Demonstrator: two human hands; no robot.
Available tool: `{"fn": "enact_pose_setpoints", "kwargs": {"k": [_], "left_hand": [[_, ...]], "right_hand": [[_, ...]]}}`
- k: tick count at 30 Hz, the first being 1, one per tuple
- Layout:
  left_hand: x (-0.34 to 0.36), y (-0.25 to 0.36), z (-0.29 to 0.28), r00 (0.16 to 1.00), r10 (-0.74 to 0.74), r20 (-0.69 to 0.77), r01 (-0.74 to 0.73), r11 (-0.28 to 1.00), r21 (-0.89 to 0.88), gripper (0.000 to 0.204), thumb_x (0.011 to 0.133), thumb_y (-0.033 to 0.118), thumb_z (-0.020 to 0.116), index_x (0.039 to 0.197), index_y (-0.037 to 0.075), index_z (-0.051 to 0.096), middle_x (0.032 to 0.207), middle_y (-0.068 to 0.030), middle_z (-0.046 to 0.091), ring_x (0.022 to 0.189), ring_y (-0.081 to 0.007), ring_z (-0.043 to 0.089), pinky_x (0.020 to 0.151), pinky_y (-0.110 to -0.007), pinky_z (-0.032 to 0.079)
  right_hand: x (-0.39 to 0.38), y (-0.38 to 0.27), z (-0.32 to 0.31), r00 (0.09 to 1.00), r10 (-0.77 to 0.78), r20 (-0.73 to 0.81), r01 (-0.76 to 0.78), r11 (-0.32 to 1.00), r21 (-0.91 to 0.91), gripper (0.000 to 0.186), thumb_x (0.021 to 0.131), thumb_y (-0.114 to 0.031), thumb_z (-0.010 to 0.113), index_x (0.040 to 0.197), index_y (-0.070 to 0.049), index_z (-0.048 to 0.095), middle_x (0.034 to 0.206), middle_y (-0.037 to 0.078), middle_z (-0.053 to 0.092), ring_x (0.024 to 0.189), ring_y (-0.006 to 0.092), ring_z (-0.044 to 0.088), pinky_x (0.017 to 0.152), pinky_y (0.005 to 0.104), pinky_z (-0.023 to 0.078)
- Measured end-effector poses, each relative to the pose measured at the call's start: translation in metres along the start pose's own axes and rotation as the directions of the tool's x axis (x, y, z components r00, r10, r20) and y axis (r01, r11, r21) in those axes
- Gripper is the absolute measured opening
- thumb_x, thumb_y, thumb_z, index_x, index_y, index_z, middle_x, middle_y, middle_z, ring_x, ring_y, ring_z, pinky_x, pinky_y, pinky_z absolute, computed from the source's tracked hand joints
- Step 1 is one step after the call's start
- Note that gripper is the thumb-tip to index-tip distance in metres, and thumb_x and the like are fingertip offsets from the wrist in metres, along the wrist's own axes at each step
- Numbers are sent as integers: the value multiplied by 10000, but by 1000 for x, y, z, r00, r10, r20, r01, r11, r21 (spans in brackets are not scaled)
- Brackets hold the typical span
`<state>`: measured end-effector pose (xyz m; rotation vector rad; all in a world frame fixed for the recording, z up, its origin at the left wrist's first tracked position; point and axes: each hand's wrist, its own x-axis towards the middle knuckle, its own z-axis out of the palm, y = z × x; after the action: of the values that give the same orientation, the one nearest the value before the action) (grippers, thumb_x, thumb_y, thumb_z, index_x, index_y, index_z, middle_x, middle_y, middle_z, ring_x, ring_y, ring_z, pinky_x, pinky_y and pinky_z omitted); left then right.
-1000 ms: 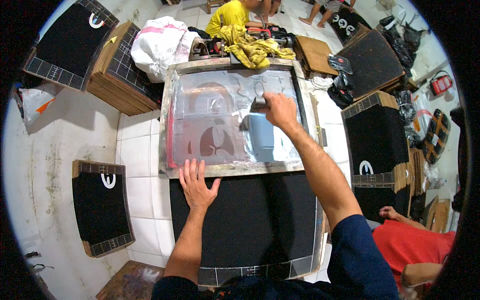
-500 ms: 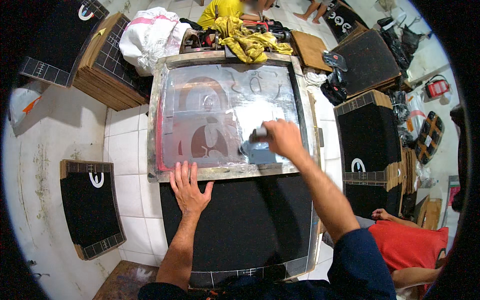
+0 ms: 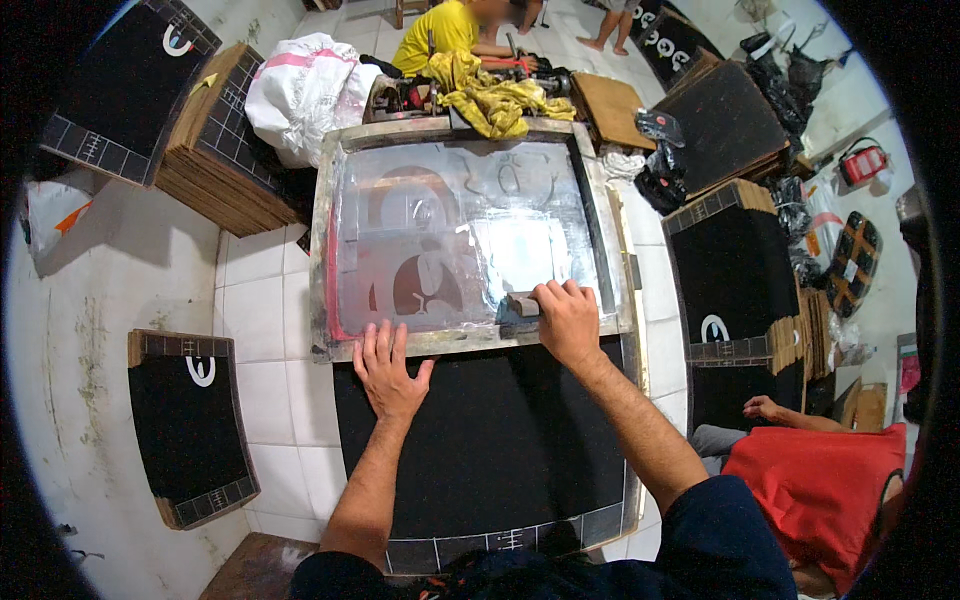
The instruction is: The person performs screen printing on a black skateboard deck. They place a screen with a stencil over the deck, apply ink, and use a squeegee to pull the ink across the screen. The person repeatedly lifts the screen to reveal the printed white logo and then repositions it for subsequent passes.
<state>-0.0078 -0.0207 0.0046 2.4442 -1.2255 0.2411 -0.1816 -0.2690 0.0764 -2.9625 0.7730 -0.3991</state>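
In front of me a screen-printing frame (image 3: 455,344) lies over a board covered in black cloth (image 3: 470,440). Its shiny mesh (image 3: 520,240) carries a rounded figure on the left and small curved marks at upper right. My left hand (image 3: 392,378) rests on the near rail with fingers stretched and thumb out. Gripped in my right hand (image 3: 570,325) is a small dark squeegee (image 3: 520,307), held near the mesh's lower right corner. My fingers partly hide its handle, and I cannot tell how firmly its blade touches the mesh.
Yellow cloth (image 3: 480,95) hangs beyond the far rail. Stacked boards (image 3: 225,150) and a white sack (image 3: 310,95) stand far left; black cloth-covered boards (image 3: 735,270) lie right. A person in red (image 3: 815,490) sits near right, another in yellow (image 3: 440,40) at the back.
My right hand has drawn the squeegee toward me, close to the near rail. My left hand stays on the rail. The whole view has shifted slightly.
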Motion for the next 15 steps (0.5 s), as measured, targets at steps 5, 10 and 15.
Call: {"fn": "enact_pose_setpoints", "kwargs": {"k": [5,10,15], "left_hand": [[14,-12,-5,996,25,90,-5,977,-211,643,659,250,890,1216,74,621,1225,-103,586,1262,-314,494,1217,-558,265],[11,-11,0,999,31,11,-29,987,-158,667,635,253,877,1218,82,602,1219,-108,576,1263,-324,493,1211,-566,273],[5,-9,7,1000,16,-7,-16,994,-107,708,622,263,867,1240,77,576,1253,-122,558,1279,-344,482,1204,-598,272]], "right_hand": [[13,9,-3,1000,-3,7,3,1000,-29,284,775,-122,800,997,-144,625,948,31,643,996,265,617,844,434,443],[46,18,-9,979,47,201,-47,999,-4,340,778,-238,846,1039,-143,651,980,51,691,970,302,664,796,459,502],[128,54,24,992,118,46,-120,992,39,299,797,-277,820,1011,-136,666,902,102,729,900,368,701,727,524,541]]}}
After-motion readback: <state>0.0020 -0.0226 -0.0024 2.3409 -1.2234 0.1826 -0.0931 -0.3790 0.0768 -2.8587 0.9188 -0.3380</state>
